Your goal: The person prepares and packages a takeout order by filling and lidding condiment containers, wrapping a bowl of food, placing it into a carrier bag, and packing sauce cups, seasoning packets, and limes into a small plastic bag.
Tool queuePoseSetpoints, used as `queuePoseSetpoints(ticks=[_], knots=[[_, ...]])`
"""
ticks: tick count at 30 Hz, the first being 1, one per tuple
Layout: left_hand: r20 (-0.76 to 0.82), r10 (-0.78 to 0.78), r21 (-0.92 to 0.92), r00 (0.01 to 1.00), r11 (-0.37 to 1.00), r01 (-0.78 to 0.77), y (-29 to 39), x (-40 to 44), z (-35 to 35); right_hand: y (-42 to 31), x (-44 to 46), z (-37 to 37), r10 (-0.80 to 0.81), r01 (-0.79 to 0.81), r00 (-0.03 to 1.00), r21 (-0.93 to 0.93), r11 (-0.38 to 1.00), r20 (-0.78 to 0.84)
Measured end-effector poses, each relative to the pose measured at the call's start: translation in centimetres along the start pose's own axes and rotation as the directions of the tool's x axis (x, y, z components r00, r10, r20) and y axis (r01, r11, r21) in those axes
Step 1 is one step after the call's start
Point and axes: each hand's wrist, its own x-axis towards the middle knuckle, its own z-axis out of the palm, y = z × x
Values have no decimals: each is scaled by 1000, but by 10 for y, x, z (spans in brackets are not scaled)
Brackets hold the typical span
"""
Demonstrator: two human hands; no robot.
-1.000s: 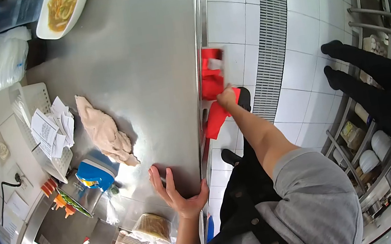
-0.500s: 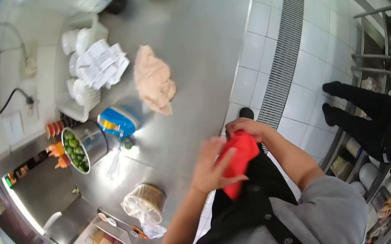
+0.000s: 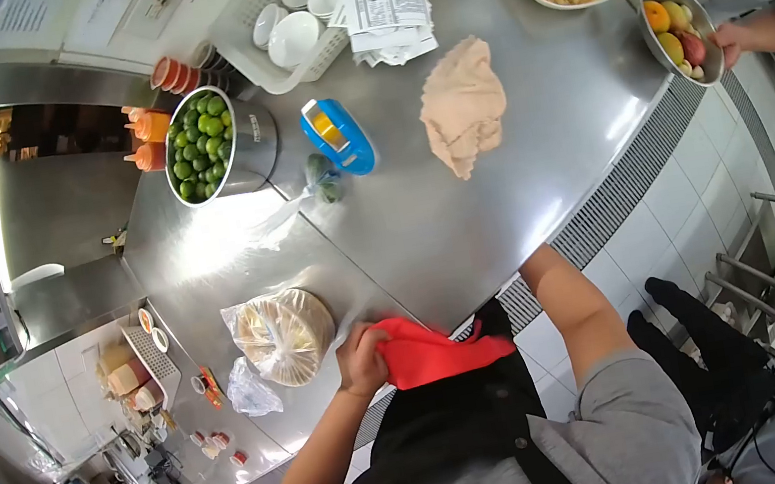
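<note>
Left hand point(image 3: 362, 359) clenched on one end of the red cloth point(image 3: 432, 351), which stretches rightward before the black apron point(image 3: 455, 422), beside the counter point(image 3: 427, 236); the right hand (its grip I can't tell) is hidden at the counter's edge.

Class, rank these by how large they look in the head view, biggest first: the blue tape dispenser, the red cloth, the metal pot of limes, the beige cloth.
1. Metal pot of limes
2. Red cloth and beige cloth: too alike to rank
3. Blue tape dispenser
</note>
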Motion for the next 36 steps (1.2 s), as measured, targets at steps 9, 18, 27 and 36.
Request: queuePoseSetpoints(ticks=[9,18,27,36], knots=[[-116,39,31,992,999,-36,-15,-12,3,4,11,20,116,-109,992,120,987,-45],[-127,29,14,991,1000,-28,-14,-14,4,6,12,42,195,-162,978,328,931,-71],[-138,48,20,989,999,-46,-13,-12,5,6,7,50,247,-176,966,508,843,-74],[-132,59,13,990,998,-58,-14,-13,3,2,-7,51,285,-153,955,700,698,-76]])
